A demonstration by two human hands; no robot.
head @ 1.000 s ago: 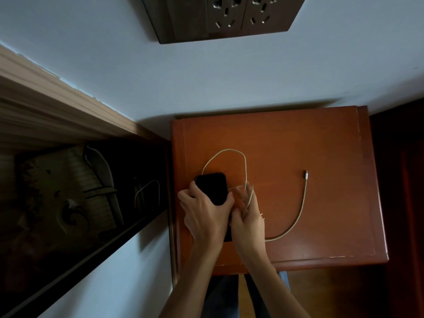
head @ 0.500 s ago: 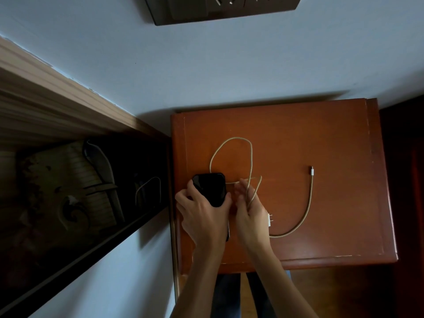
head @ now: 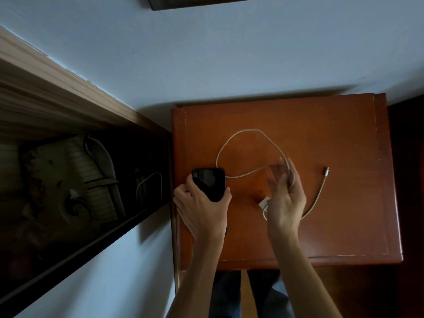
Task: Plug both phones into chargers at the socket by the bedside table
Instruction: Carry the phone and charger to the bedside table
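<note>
My left hand (head: 202, 207) grips a black phone (head: 208, 183) lying screen up at the left edge of the red-brown bedside table (head: 321, 125). A beige braided cable (head: 241, 134) loops from the phone's right side up and round to my right hand (head: 285, 198), whose blurred fingers hold it above the table. A white charger plug (head: 263, 203) lies just left of that hand. From there cable curves right and up to a free metal connector (head: 326, 172). The dark socket panel (head: 206, 2) shows only as a strip at the top edge.
A wooden-framed bed or shelf edge (head: 68, 99) runs diagonally on the left, with a dark glass panel (head: 80, 191) below it. A pale wall rises behind the table. A thin dark edge (head: 226, 229) peeks from under my left wrist. My legs stand at the table's front.
My right hand has moved right, away from the phone, drawing the cable loop out with it. The charger plug is now uncovered. The view has tilted down, leaving only the socket panel's lower strip in view.
</note>
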